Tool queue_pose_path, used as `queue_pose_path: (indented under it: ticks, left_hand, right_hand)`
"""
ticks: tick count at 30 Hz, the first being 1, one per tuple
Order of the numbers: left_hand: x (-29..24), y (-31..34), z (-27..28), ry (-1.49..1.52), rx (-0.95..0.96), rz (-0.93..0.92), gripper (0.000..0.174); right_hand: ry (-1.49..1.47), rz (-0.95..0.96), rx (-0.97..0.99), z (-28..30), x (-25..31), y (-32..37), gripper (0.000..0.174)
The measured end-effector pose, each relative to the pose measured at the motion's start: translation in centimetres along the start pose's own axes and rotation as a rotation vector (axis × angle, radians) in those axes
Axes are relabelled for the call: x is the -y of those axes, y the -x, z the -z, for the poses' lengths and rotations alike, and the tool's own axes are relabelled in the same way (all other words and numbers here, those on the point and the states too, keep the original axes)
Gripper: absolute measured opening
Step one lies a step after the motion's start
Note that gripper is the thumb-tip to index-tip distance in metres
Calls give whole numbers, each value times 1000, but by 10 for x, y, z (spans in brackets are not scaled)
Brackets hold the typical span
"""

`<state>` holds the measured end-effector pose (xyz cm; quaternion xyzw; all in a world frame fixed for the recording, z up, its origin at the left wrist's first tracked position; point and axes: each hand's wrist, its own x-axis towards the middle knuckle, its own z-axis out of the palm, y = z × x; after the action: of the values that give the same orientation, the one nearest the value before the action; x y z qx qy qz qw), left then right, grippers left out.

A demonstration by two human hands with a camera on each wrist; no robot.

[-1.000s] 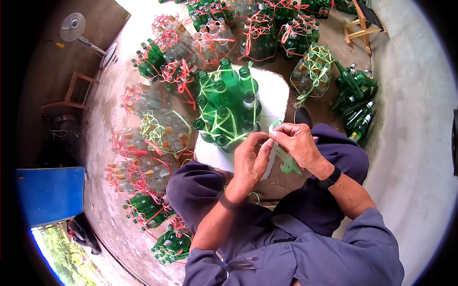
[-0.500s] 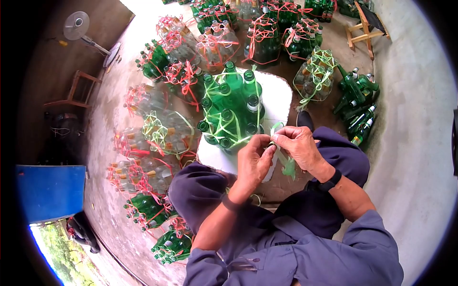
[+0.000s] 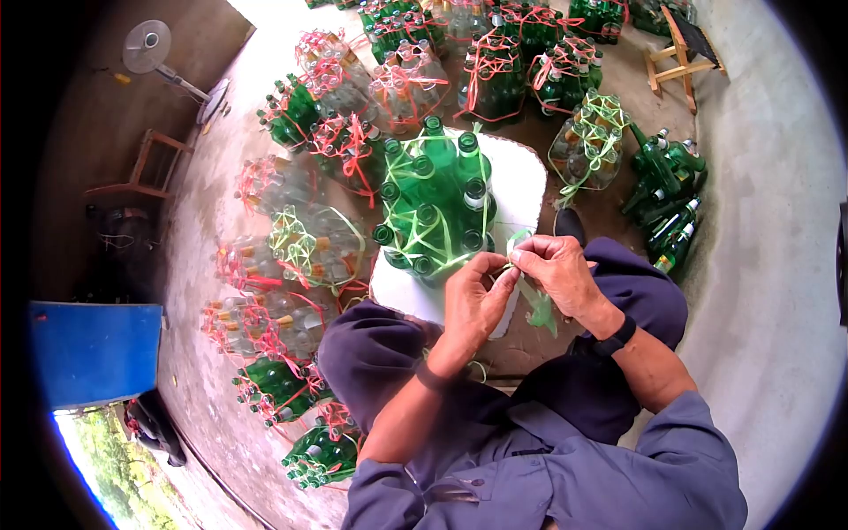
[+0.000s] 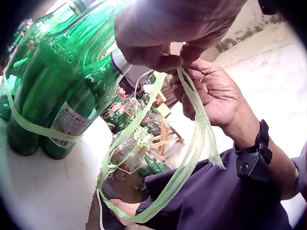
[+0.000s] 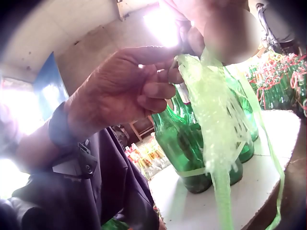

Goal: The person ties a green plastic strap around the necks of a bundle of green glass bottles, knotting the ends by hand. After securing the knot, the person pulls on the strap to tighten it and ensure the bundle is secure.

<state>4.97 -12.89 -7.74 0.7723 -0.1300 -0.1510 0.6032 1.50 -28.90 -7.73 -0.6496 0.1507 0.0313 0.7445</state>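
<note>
A cluster of green glass bottles [image 3: 450,200] stands upright on a white board [image 3: 519,177], laced round the necks with light green plastic twine [image 3: 415,228]. Beside its near right corner, my left hand [image 3: 473,305] and right hand [image 3: 564,276] meet, thumbs and fingertips pinching the twine together. From the pinch, loose ends [image 4: 194,139] hang in a long loop in the left wrist view. The right wrist view has a frayed, flattened length of the twine [image 5: 218,120] hanging before the bottles. A band of twine [image 4: 36,125] also rings the lower bottles.
Bundles of bottles tied with red twine [image 3: 490,75] crowd the floor at the back and left. Loose green bottles [image 3: 671,177] lie in a heap near the right wall, below a wooden folding stool [image 3: 680,57]. A fan [image 3: 148,46] stands far left.
The whole head view has shifted slightly, so bottles and board sit further right and lower. Both hands keep pinching the twine with only small finger movements; the hanging green end swings a little.
</note>
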Motion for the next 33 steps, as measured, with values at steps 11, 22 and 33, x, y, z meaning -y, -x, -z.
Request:
queue_pose_path:
  ticks: [11, 22, 33]
  left_hand:
    - [1, 1, 3, 40, 98, 80, 23]
    - [9, 3, 2, 162, 97, 69, 21]
    - [15, 1, 2, 176, 98, 66, 22]
  right_hand:
    - [32, 83, -12, 2, -8, -3, 14]
    - [3, 26, 1, 4, 1, 0, 15]
    - [56, 120, 38, 8, -5, -1, 13]
